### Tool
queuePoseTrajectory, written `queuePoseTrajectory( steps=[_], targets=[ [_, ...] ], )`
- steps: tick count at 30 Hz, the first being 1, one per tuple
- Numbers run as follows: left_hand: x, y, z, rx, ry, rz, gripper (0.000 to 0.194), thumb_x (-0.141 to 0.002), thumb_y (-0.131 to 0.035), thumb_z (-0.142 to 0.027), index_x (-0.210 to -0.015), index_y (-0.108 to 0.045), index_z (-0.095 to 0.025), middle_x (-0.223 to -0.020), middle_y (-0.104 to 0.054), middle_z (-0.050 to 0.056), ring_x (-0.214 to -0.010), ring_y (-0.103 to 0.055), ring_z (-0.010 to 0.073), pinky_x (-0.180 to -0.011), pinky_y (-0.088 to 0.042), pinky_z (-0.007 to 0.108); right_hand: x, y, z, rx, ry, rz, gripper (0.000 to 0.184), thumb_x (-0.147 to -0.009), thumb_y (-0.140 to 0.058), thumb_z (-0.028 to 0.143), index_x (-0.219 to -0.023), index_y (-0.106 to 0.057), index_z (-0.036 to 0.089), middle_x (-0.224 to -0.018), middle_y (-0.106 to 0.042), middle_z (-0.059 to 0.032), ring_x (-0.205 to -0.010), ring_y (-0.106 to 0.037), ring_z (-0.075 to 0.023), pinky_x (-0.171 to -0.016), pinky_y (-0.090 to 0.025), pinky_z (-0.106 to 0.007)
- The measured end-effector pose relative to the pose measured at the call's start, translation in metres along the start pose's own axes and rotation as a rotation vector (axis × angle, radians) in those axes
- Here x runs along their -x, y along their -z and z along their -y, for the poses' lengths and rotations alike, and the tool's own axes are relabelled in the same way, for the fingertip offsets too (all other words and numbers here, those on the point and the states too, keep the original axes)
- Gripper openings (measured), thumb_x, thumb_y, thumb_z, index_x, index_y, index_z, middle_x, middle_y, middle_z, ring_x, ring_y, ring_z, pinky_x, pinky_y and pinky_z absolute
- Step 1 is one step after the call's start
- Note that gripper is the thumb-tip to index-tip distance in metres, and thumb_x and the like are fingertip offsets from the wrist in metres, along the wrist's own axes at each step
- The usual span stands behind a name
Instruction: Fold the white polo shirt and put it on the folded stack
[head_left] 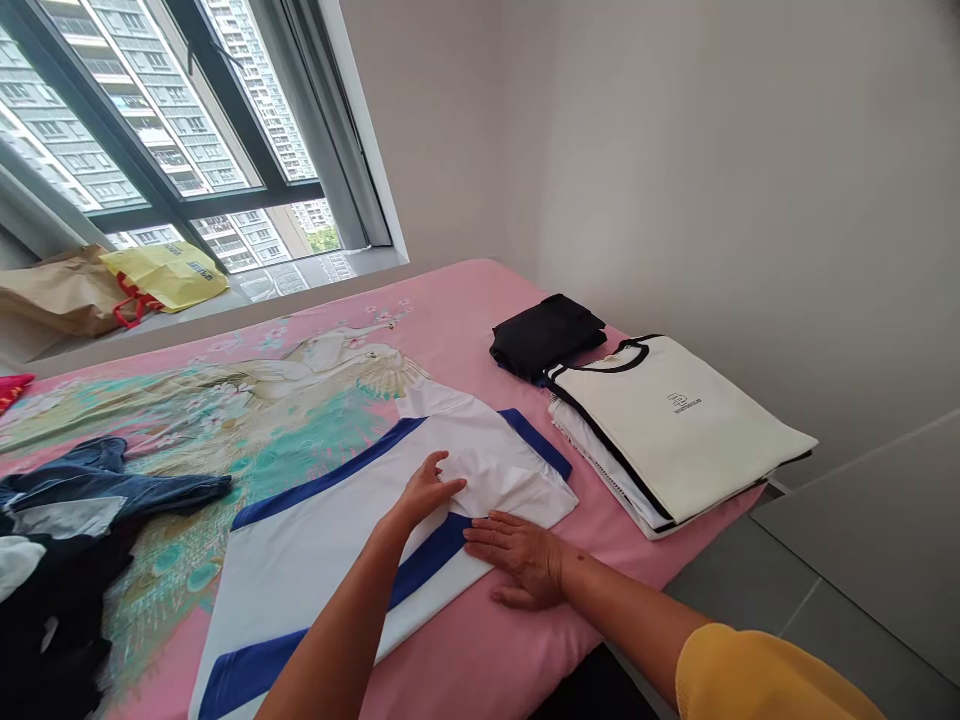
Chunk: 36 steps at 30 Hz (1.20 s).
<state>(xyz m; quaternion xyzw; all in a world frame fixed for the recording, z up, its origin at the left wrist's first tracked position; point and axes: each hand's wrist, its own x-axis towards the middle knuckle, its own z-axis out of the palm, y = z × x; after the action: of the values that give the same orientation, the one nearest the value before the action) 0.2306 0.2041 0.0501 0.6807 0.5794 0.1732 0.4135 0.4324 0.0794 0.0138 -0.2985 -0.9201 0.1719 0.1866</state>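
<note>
A white shirt with blue bands (315, 530) lies spread on the bed, its upper part partly folded over and wrinkled. My left hand (429, 492) is over the middle of the shirt, near the wrinkled white fabric, with its fingers apart. Flat on the shirt's near edge, across the end of a blue band, rests my right hand (523, 562); its fingers are stretched out and part of it touches the pink sheet (450, 655). Neither hand grips anything.
A stack of folded clothes topped by a cream shirt with black trim (675, 430) lies at the bed's right edge, beside a folded black garment (547, 335). Jeans (142, 495) and dark clothes (52, 620) are heaped at left. Bags, one yellow (169, 275), stand by the window.
</note>
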Motion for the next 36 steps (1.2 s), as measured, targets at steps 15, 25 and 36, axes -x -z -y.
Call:
queuePoseTrajectory(
  steps=[15, 25, 36],
  targets=[
    [-0.004, -0.019, -0.007, 0.015, -0.166, 0.035, 0.054, -0.068, -0.059, -0.021, -0.121, -0.055, -0.021, -0.111, -0.065, 0.005, -0.100, -0.059, 0.0212, -0.088, -0.044, 0.031, -0.003, 0.004, 0.001, -0.012, -0.046, 0.001, 0.065, -0.083, -0.048, 0.043, -0.140, -0.035, 0.014, -0.146, -0.035, -0.0106, -0.139, -0.022, -0.0220, -0.114, -0.015, -0.044],
    [0.009, -0.017, 0.017, 0.322, -0.201, -0.017, 0.061, -0.073, -0.055, -0.022, -0.133, -0.044, -0.024, -0.107, -0.063, 0.002, -0.106, -0.054, 0.0195, -0.091, -0.042, 0.030, -0.002, -0.005, -0.006, 0.053, -0.065, -0.062, 0.053, -0.079, -0.053, 0.032, -0.128, -0.045, 0.015, -0.134, -0.050, -0.0127, -0.133, -0.034, -0.0233, -0.111, -0.026, -0.047],
    [0.012, -0.013, 0.028, 0.526, -0.241, 0.089, 0.068, -0.072, -0.057, -0.015, -0.136, -0.039, -0.028, -0.100, -0.054, 0.000, -0.078, -0.053, 0.0108, -0.075, -0.044, 0.026, -0.020, 0.016, 0.003, 0.057, -0.176, -0.479, 0.037, -0.078, -0.051, 0.010, -0.113, -0.052, 0.022, -0.100, -0.064, -0.0069, -0.100, -0.058, -0.0212, -0.090, -0.046, -0.041]
  ],
)
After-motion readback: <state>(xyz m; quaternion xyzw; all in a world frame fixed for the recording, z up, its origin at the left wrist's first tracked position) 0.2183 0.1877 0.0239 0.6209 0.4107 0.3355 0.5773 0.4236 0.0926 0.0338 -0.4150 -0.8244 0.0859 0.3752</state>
